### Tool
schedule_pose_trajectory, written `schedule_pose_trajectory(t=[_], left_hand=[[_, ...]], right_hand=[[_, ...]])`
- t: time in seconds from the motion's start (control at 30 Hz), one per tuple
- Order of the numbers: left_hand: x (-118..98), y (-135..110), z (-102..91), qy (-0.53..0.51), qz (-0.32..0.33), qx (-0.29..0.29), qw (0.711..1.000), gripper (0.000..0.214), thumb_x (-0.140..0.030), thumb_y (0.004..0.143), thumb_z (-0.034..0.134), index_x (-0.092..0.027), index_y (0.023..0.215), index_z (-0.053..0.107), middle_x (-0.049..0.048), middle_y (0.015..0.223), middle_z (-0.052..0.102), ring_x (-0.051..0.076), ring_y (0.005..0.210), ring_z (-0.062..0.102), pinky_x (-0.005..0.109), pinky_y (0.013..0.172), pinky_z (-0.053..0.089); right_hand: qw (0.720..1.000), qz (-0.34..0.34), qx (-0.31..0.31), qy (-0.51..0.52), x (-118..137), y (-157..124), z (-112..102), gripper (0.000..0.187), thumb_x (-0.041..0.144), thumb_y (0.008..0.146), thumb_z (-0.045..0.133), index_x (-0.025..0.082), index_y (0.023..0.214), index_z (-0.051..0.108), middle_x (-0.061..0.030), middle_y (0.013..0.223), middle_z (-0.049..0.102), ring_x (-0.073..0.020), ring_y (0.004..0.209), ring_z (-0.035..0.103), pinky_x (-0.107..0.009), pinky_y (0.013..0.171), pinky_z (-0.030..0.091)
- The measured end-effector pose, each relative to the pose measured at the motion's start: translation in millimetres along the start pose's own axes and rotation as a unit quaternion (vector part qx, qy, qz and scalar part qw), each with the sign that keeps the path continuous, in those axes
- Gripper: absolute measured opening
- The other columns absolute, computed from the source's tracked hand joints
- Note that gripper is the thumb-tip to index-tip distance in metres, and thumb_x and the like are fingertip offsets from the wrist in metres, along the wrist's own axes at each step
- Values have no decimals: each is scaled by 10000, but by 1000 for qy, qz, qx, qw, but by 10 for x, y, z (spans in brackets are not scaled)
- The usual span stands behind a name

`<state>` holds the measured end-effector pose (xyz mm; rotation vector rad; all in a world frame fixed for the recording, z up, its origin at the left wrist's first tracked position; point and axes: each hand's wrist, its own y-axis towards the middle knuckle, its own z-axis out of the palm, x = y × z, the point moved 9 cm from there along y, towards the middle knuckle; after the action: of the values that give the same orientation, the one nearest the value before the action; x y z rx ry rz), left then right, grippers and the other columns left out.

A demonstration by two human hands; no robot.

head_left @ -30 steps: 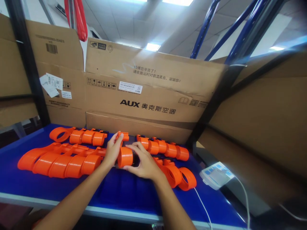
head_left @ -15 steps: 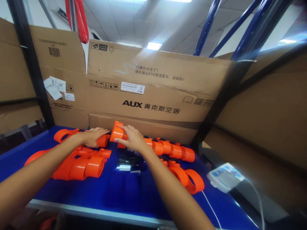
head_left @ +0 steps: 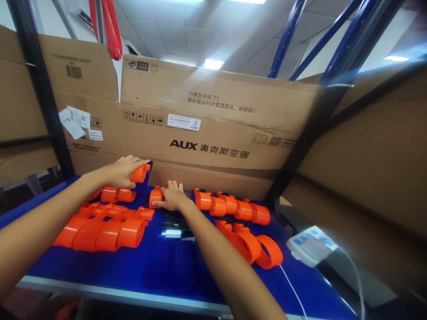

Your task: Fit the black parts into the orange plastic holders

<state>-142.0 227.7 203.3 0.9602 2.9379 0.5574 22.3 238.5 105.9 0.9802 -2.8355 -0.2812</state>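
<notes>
My left hand [head_left: 125, 172] is closed round an orange plastic ring [head_left: 138, 173] with a tab on its side. It is raised above a back row of similar orange rings [head_left: 117, 194]. My right hand [head_left: 173, 195] has its thumb and fingers round another orange ring [head_left: 155, 198], low at the back middle of the blue table [head_left: 167, 266]. Part of that ring is hidden by the fingers. Just in front of the right hand lie dark flat pieces [head_left: 175, 220] and a small white-topped item [head_left: 173, 233].
A front-left row of orange rings [head_left: 108, 233] lies near my left forearm. More orange rings stand in a row [head_left: 230, 205] at back right, with larger ones [head_left: 269, 251] before them. A cardboard wall [head_left: 216, 133] closes the back. A white plastic case [head_left: 312, 246] and cable sit at right.
My left hand has risen and now holds an orange ring up off the table. My right hand has come down with its ring towards the tabletop.
</notes>
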Motion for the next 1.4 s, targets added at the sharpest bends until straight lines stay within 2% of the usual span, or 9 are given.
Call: schedule_pose_trajectory(t=[0.13, 0.2, 0.37, 0.47, 0.6, 0.7, 0.83, 1.03, 1.4], left_hand=[[-209, 10, -376, 0, 24, -54, 998, 996, -334, 675, 717, -170, 1570, 312, 168, 1386, 549, 372, 1280, 469, 478, 1071, 373], [-439, -4, -486, -12, 51, -81, 995, 997, -301, 691, 709, -176, 1583, 282, 168, 1400, 537, 369, 1287, 458, 484, 1073, 376], [-1239, -31, -482, -64, 135, -123, 981, 1019, -224, 737, 678, -216, 1615, 161, 157, 1463, 500, 356, 1319, 429, 523, 1098, 356], [-1652, -28, -360, -96, 170, -131, 972, 986, -193, 763, 655, -248, 1614, 160, 137, 1512, 466, 351, 1359, 406, 537, 1117, 341], [-1944, -11, -163, -194, 178, -122, 957, 937, -326, 812, 701, -293, 1605, 203, 109, 1586, 396, 352, 1412, 364, 557, 1149, 304], [-1892, 57, -32, -353, 106, -169, 914, 819, -477, 870, 645, -301, 1584, 286, 103, 1611, 357, 351, 1440, 336, 533, 1163, 299], [-1564, 158, 421, -594, -92, -286, 746, 658, -526, 927, 551, -292, 1526, 411, 101, 1576, 421, 310, 1413, 415, 463, 1130, 363], [-1614, 348, 1130, -752, -160, -218, 601, 642, -435, 771, 776, -219, 1353, 615, 109, 1377, 635, 298, 1324, 539, 400, 1101, 415], [-1505, 224, 1168, -727, -172, -243, 619, 603, -395, 732, 807, -213, 1293, 679, 92, 1372, 646, 309, 1331, 534, 404, 1116, 410]], right_hand=[[991, 25, -58, 115, -87, -18, -153, 781, 711, 822, 617, 176, 1388, 568, -230, 1437, 480, -407, 1364, 352, -606, 1092, 243], [956, 37, -116, 265, -190, -56, -336, 688, 687, 881, 545, 205, 1370, 580, -182, 1407, 541, -356, 1349, 414, -553, 1093, 296], [721, 45, -171, 670, -486, -273, -526, 533, 615, 879, 550, 219, 1228, 624, -35, 860, 700, -184, 780, 665, -315, 752, 512], [670, 79, -189, 714, -660, -514, -477, 349, 458, 753, 732, 194, 972, 669, 43, 647, 586, -100, 536, 517, -229, 580, 456], [690, 135, -223, 676, -849, -844, -359, 273, 449, 769, 683, 181, 774, 628, 53, 571, 522, -90, 498, 442, -216, 524, 424], [711, 156, -247, 640, -911, -1019, -293, 256, 445, 791, 629, 191, 787, 604, 45, 584, 532, -102, 503, 439, -219, 507, 400], [740, 157, -254, 602, -906, -1156, -215, 244, 437, 801, 586, 198, 847, 593, 40, 624, 528, -119, 528, 454, -229, 509, 389], [796, 146, -235, 539, -834, -1248, -96, 223, 416, 812, 548, 199, 852, 579, 27, 642, 538, -129, 549, 470, -234, 519, 380], [848, 127, -216, 467, -670, -1290, -175, 142, 272, 755, 485, 222, 648, 405, 79, 546, 353, -96, 510, 318, -226, 495, 234]])
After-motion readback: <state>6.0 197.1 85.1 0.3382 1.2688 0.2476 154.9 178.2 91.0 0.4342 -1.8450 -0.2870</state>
